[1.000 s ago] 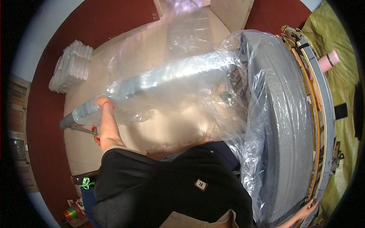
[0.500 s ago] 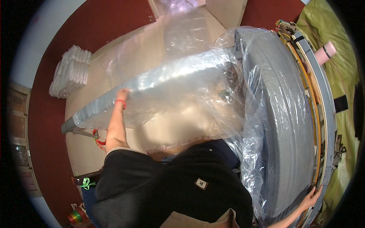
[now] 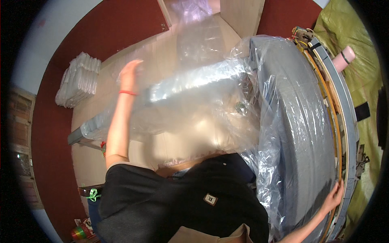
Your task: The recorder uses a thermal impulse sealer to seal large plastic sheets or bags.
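Observation:
My left hand (image 3: 129, 75), with a red cord at the wrist, is raised over the far edge of a clear plastic sheet (image 3: 194, 109). Motion smears its fingers, so I cannot tell whether it holds anything. The sheet spreads over a long grey bar (image 3: 94, 124) and bunches on the right against a large grey padded piece (image 3: 306, 133), also under clear plastic. At the lower right my right hand (image 3: 334, 195) has its fingers closed around the edge of a long curved-looking rail (image 3: 338, 154) beside that piece.
A stack of folded clear plastic (image 3: 79, 79) lies on the floor at the left. Beyond the rail are a pink bottle (image 3: 343, 59) and a yellow-green tarp (image 3: 354, 87). A box with a green ribbon (image 3: 93, 195) stands by my left side. Red-brown skirting (image 3: 52, 133) runs along the wall.
My left hand has risen away from the grey bar, moving farther from me. My right hand has slid a little farther up along the rail.

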`<state>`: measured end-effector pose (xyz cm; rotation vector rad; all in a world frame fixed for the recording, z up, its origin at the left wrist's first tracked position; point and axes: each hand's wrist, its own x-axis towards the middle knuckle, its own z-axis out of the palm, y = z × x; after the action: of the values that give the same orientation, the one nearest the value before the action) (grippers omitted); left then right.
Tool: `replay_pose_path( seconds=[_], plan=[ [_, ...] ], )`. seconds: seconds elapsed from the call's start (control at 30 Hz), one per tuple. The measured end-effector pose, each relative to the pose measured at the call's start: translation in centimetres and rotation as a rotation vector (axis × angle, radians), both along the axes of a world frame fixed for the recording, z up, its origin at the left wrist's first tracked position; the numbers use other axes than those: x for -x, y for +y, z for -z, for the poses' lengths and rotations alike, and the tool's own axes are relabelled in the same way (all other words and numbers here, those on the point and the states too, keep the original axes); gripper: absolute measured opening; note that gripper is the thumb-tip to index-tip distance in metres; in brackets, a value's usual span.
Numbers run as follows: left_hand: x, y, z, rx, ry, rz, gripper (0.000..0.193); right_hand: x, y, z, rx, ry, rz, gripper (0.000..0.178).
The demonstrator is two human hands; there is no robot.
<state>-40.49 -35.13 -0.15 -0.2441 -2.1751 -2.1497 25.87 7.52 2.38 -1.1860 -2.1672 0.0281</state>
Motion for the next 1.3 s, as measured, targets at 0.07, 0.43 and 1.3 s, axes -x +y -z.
replay_pose_path(
  seconds=[0.07,0.43,1.3],
  plan=[
    [-7.2,9.4,-3.7,0.022,0.090,0.395,0.016,5.5,-1.6,-0.8,0.103,0.081,-0.090,0.021],
    [-27.3,28.7,-7.9,-0.294,0.909,1.152,0.011,25.4,-13.3,-1.4,0.916,0.976,-0.712,0.045],
    [-33.7,33.3,-15.1,-0.209,1.095,1.689,0.015,-25.3,-24.0,0.7,0.015,0.523,0.874,0.013]
  ],
)
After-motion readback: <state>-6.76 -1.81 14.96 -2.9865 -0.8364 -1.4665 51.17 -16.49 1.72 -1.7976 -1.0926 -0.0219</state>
